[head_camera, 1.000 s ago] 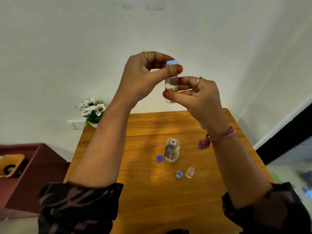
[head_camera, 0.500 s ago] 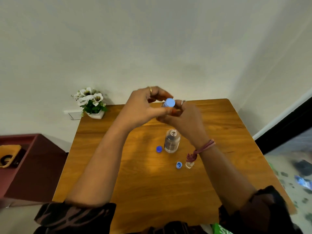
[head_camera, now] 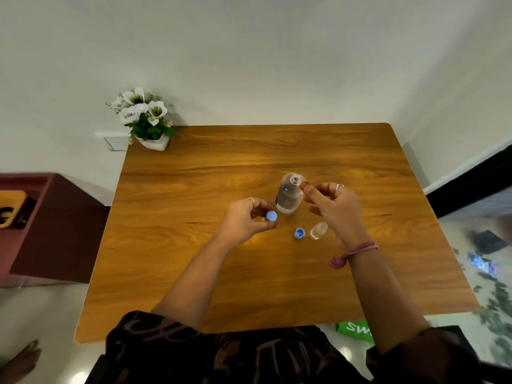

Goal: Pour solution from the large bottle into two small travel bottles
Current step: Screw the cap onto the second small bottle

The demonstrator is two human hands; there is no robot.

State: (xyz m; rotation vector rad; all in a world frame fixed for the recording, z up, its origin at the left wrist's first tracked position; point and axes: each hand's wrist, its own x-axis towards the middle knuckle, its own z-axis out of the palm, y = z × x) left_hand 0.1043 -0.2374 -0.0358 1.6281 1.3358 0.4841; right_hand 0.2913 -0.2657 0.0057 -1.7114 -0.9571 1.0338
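The large clear bottle stands uncapped at the middle of the wooden table. My left hand grips a small travel bottle with a light blue cap, low over the table just left of the large bottle; its body is hidden by my fingers. My right hand hovers right of the large bottle with loosely curled fingers, its thumb tip by the bottle's shoulder, holding nothing. A second small bottle stands uncapped below that hand, with its blue cap lying beside it.
A white pot of flowers sits at the table's far left corner. A maroon cabinet stands left of the table. A green bag lies on the floor by the near edge.
Both hands came down from high in front of the wall to table level. My right hand let go of the capped small bottle; my left hand brought it down beside the large bottle.
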